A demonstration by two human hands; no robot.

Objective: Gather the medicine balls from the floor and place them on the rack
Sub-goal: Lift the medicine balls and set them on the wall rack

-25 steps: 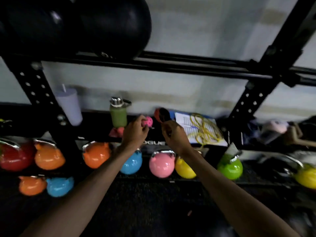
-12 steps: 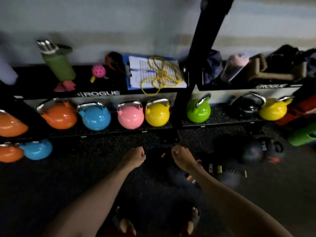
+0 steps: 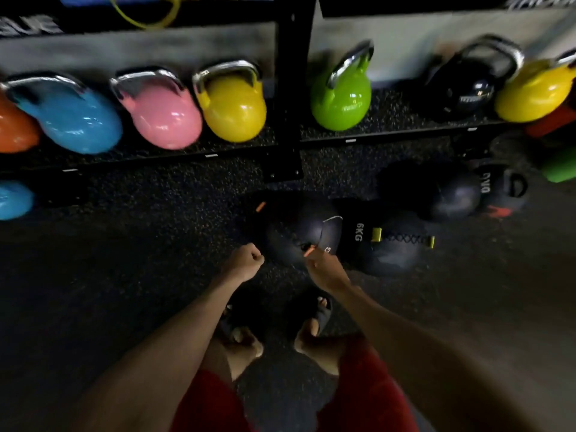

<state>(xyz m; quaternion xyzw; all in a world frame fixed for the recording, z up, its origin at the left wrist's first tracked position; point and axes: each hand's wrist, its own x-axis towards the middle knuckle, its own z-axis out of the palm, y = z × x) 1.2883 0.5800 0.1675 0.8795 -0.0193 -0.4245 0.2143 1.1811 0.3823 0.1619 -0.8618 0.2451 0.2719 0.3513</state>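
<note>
Head view: pickup step — left hand clenched, empty; right hand grip indeterminate, over nearest medicine ball on floor. Next — open both, cup ball.

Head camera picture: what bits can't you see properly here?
- Nearest medicine ball: head view, its writing is dark and blurred; the right hand covers its near edge.
- Orange kettlebell: head view, cut off by the left edge.
- Rack: head view, upper shelves cut off by the top edge.
</note>
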